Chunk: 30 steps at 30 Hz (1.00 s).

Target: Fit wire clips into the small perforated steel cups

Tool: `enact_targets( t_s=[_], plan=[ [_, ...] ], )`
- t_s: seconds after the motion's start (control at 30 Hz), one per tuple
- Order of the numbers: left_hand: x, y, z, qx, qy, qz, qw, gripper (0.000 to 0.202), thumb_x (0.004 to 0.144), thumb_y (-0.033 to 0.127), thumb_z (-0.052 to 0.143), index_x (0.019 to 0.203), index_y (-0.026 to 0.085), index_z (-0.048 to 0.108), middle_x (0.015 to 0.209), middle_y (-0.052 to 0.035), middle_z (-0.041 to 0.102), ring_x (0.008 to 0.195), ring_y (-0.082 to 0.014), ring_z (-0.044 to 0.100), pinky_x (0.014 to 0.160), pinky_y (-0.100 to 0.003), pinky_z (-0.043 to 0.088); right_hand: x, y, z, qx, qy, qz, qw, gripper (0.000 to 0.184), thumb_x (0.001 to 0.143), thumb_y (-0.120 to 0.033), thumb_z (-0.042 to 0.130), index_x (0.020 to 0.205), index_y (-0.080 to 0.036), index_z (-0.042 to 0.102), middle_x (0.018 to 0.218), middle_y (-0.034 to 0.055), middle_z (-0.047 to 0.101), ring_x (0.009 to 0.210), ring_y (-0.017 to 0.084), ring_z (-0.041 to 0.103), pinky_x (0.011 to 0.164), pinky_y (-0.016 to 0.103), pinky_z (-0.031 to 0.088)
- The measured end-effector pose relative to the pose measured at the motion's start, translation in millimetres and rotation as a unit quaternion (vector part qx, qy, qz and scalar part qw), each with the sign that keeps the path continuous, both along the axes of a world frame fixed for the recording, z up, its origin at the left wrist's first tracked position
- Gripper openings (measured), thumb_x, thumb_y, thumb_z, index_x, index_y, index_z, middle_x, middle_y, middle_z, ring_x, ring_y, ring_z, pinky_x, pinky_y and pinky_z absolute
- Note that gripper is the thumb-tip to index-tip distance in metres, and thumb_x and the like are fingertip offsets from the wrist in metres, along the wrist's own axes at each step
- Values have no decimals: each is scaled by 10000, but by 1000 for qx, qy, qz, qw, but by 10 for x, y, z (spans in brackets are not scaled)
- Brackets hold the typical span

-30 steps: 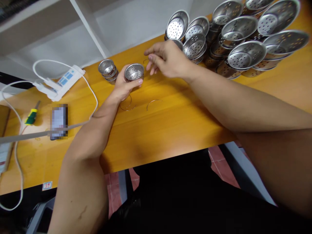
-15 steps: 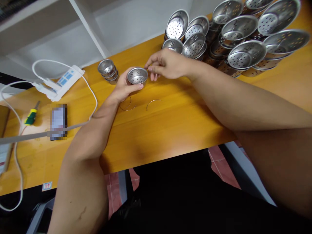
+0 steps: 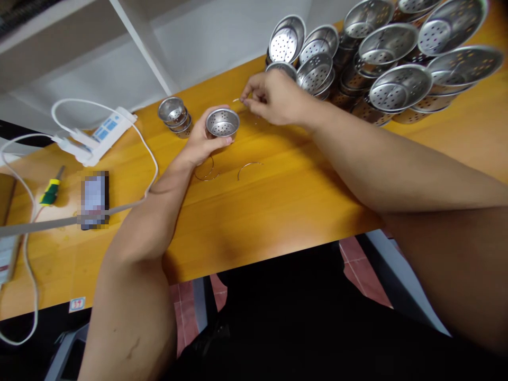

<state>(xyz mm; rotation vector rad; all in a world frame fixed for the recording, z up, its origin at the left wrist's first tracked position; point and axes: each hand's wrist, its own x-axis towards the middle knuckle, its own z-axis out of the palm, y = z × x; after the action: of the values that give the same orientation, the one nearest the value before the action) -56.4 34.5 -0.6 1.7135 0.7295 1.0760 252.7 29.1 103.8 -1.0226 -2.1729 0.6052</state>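
A small perforated metal cup (image 3: 223, 127) is gripped in my left hand (image 3: 201, 136), its mouth facing up and the thumb along its near side. My right hand (image 3: 270, 95) is just right of the cup and apart from it. Thumb and index finger are closed on a thin piece of wire (image 3: 236, 100), whose bright tip points toward the left; the rest of it is hidden or too fine to follow. On the table in front of the cup lie a curved wire (image 3: 250, 164) and a looped wire (image 3: 206, 177).
Stacked perforated cups (image 3: 174, 114) stand left of my left hand. Many larger ones (image 3: 400, 87) crowd the back right. At left are a power strip (image 3: 107, 132) with white cables, a phone (image 3: 94, 198) and a green-yellow screwdriver (image 3: 51, 191). The wooden table (image 3: 257, 222) ends near my lap.
My right hand has drawn slightly up and away from the cup's rim, and the wire tip now shows beyond its fingers. My left hand and the cup are nearly unmoved.
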Motion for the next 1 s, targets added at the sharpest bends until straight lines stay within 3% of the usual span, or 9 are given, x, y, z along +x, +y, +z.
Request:
enact_targets(
  t_s=[0.17, 0.33, 0.5, 0.67, 0.77, 0.9, 1.0],
  plan=[
    [-42, 56, -69, -27, -26, 17, 999, 969, 699, 630, 1138, 1527, 409, 685, 1542, -78, 842, 1292, -321, 859, 1007, -484, 794, -74, -186, 106, -2, 62, 0, 998, 328, 1192, 7, 764, 1039, -283, 759, 722, -84, 561, 688, 188, 433, 711, 403, 349],
    [-18, -9, 59, -53, -36, -19, 998, 776, 810, 601, 1009, 1520, 444, 737, 1561, -65, 860, 1235, -316, 859, 935, -481, 794, -204, -319, 82, -47, 77, 33, 995, 232, 1203, -87, 815, 1101, -290, 772, 730, -84, 571, 696, 186, 426, 699, 383, 322],
    [85, -98, 115, -39, -25, -10, 999, 866, 794, 637, 1078, 1554, 356, 771, 1466, -93, 861, 1244, -326, 863, 1063, -514, 791, -258, -319, -21, -65, 117, 27, 991, 283, 1188, -30, 787, 1154, -301, 711, 721, -95, 577, 702, 191, 457, 731, 371, 339],
    [85, 37, -36, 32, -21, 34, 999, 1118, 630, 797, 1243, 1536, 349, 764, 1493, -91, 846, 1509, -392, 817, 1296, -562, 724, -323, -395, -14, -57, 116, 24, 991, 322, 1152, -21, 793, 1071, -310, 677, 714, -89, 534, 700, 215, 442, 735, 380, 335],
    [33, 81, -88, 24, -22, 39, 999, 1052, 675, 778, 1234, 1516, 365, 756, 1488, -85, 854, 1403, -359, 851, 1157, -516, 779, -325, -439, 54, -53, 104, 5, 993, 351, 1122, 8, 814, 1016, -301, 685, 736, -83, 563, 727, 207, 459, 750, 382, 339],
    [10, 16, -37, 2, -13, 10, 1000, 876, 813, 705, 1136, 1548, 415, 760, 1495, -81, 867, 1254, -321, 866, 933, -461, 799, -300, -466, 135, -57, 81, -21, 995, 393, 1073, 29, 841, 953, -309, 680, 739, -86, 595, 746, 207, 474, 754, 399, 353],
    [39, -35, 13, -9, -17, 10, 1000, 869, 784, 676, 1129, 1532, 411, 774, 1495, -75, 870, 1197, -302, 867, 839, -408, 779, -298, -480, 165, -56, 55, -41, 996, 427, 1036, 43, 850, 911, -317, 656, 726, -78, 580, 739, 215, 473, 755, 406, 362]
  ],
)
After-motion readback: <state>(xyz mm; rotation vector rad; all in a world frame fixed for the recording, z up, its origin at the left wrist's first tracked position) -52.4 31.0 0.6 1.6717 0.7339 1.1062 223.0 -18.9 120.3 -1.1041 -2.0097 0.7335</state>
